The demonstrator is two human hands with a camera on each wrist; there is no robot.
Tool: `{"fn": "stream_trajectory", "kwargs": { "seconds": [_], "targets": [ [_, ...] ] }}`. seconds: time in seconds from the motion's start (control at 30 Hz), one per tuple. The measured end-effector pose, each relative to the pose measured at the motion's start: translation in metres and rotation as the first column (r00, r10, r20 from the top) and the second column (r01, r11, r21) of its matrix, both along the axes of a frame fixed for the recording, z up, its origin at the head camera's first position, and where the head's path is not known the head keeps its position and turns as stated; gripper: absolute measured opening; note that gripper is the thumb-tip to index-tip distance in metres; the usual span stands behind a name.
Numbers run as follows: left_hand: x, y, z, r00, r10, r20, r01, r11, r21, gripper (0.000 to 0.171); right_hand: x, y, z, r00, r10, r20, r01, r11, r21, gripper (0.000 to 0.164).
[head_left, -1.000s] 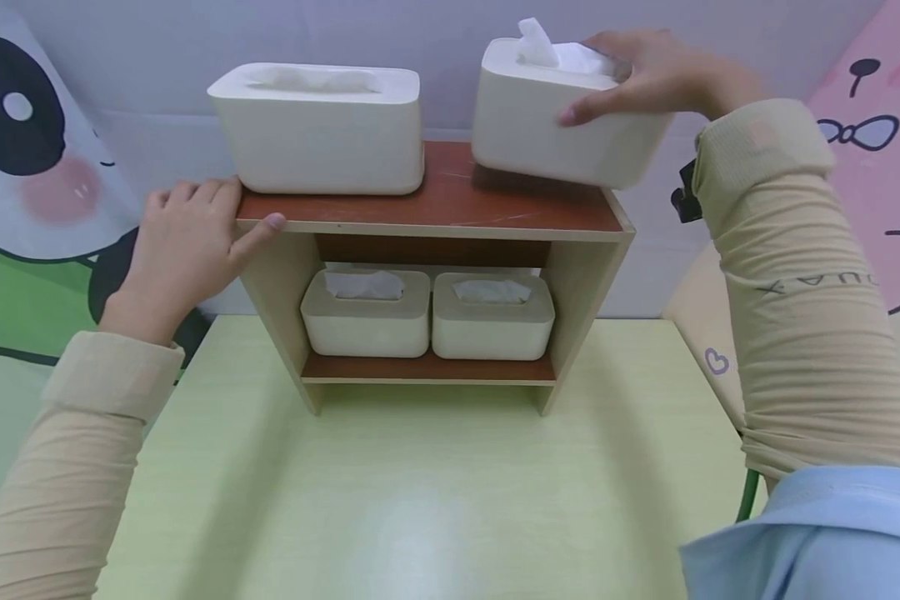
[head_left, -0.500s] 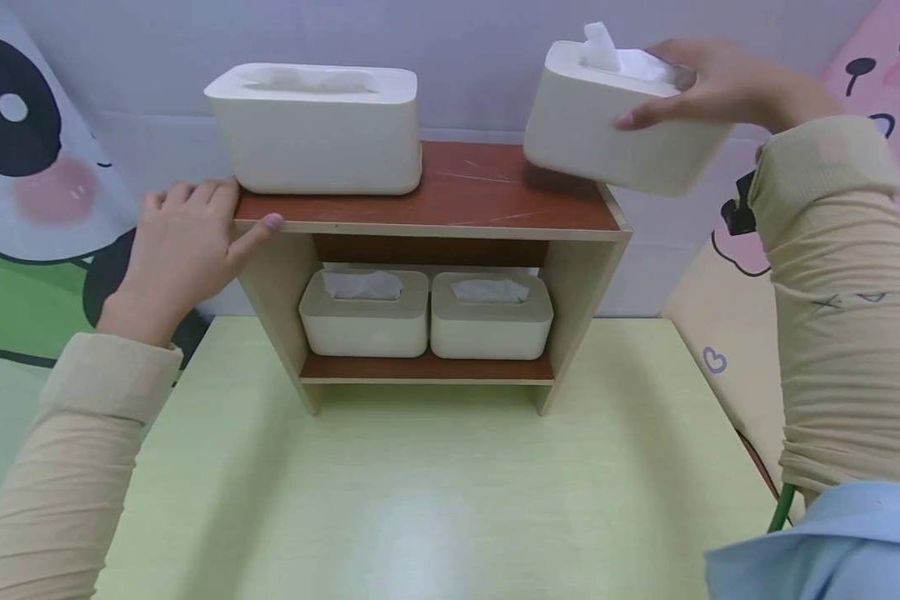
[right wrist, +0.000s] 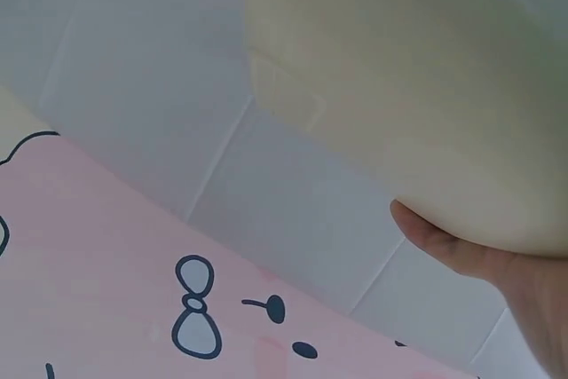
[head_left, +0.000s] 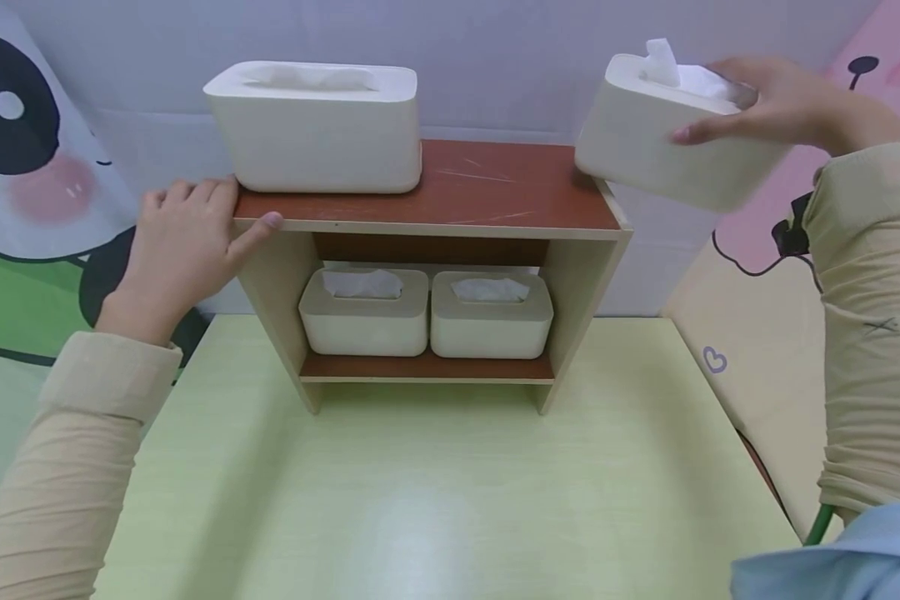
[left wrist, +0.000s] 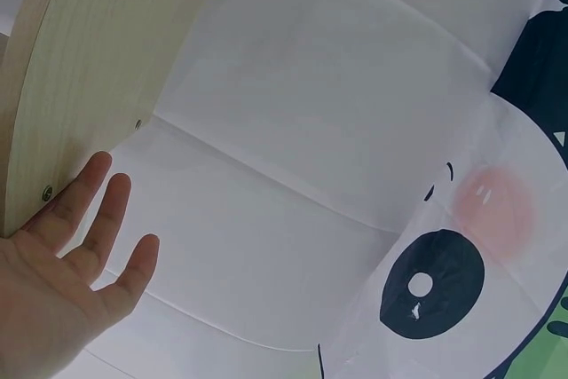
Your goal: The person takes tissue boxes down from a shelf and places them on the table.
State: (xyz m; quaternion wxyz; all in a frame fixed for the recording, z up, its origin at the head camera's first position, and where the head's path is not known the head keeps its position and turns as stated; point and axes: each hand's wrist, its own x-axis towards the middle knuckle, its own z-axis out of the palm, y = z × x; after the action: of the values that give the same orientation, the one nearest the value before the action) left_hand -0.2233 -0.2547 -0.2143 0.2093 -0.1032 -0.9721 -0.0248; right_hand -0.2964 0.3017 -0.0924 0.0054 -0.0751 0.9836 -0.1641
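My right hand [head_left: 783, 108] grips a white tissue box [head_left: 667, 146] from the side, thumb on its front face. It hangs tilted in the air, overlapping the right end of the small wooden shelf's top board [head_left: 510, 187], a tissue poking out of its slot. Seen from the right wrist, the box [right wrist: 417, 104] shows its pale side and underside above my thumb. My left hand [head_left: 183, 250] rests at the shelf's top left corner; in the left wrist view its extended fingers [left wrist: 105, 219] lie along the side panel [left wrist: 98, 59]. Another white tissue box [head_left: 318, 146] stands upright on the top board's left half.
Two smaller tissue boxes, one left [head_left: 363, 329] and one right [head_left: 491, 329], sit side by side on the lower board. The shelf stands at the back of a pale green table [head_left: 420, 483]. Behind is a pale cloth wall [head_left: 487, 50] with cartoon prints on both sides.
My right hand has carried the tissue box rightward and slightly down, from above the top board to past its right end. My left hand has stayed at the shelf corner.
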Motion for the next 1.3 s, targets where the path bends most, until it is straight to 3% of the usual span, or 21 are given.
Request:
{"fn": "stream_trajectory", "kwargs": {
  "seconds": [0.33,0.67,0.9,1.3],
  "targets": [
    [0.000,-0.001,-0.001,1.000,-0.005,0.009,0.005,1.000,0.010,0.071,0.009,0.034,-0.011,0.998,-0.056,0.038,0.057,0.998,-0.024,0.078],
    [-0.001,0.000,-0.002,1.000,-0.005,0.018,0.005,1.000,0.019,0.072,0.015,0.057,-0.029,0.997,-0.071,0.016,0.071,0.997,-0.013,0.078],
    [-0.002,0.000,-0.002,1.000,-0.010,0.017,0.010,1.000,0.023,0.071,0.021,0.063,-0.052,0.993,-0.046,0.105,0.051,0.998,-0.039,0.080],
    [-0.001,0.000,-0.002,1.000,-0.014,0.010,0.014,0.999,0.031,0.069,0.024,0.057,-0.105,0.999,0.007,0.035,-0.007,1.000,-0.015,0.081]
  ]
}}
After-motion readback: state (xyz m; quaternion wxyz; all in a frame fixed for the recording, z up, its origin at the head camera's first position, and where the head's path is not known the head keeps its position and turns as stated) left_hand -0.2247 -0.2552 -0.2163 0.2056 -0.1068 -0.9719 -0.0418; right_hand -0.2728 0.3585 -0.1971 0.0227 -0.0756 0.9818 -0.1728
